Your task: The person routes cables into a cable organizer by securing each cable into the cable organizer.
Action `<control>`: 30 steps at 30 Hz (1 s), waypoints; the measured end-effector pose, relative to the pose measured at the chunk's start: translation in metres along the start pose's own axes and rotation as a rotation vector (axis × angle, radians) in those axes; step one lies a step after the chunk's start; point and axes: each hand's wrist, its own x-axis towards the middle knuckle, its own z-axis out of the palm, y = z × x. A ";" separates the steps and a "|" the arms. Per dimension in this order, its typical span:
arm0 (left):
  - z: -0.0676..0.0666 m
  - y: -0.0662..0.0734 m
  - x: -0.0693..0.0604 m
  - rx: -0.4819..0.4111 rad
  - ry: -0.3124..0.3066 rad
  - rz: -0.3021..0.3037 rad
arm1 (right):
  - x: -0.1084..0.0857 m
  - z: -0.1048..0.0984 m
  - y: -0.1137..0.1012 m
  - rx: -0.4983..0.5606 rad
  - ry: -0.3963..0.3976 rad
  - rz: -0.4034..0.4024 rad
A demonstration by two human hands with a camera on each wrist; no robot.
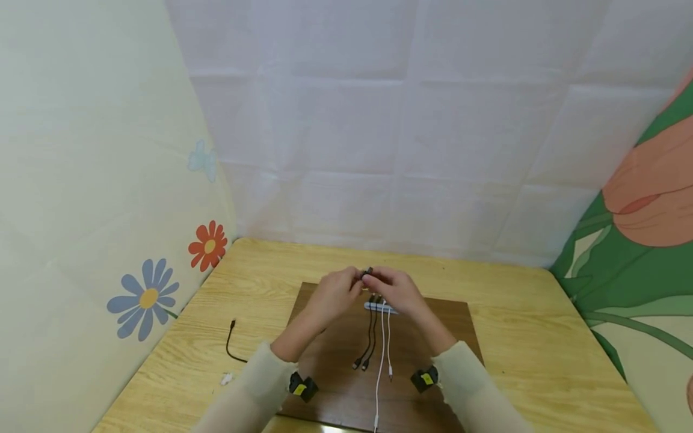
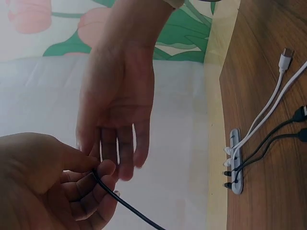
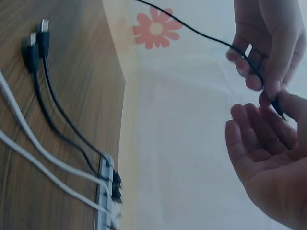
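Observation:
Above the far edge of a brown board, my left hand and right hand meet at a black cable. The left thumb and fingers pinch the cable near its end. My right thumb and forefinger grip its small black plug, the other right fingers spread loosely; the plug's tip is partly hidden. Below the hands, a pale grey cable holder lies on the board. Two white cables and two black cables run through its slots, their far ends loose on the wood.
The brown board rests on a yellow wood-grain table. A black cable end lies at the left, near a white scrap. A pale cloth wall stands behind, with flower-printed sheets at both sides.

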 end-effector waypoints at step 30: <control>0.002 -0.078 -0.053 0.138 -0.040 -0.091 | 0.004 -0.052 -0.005 0.641 0.404 -0.053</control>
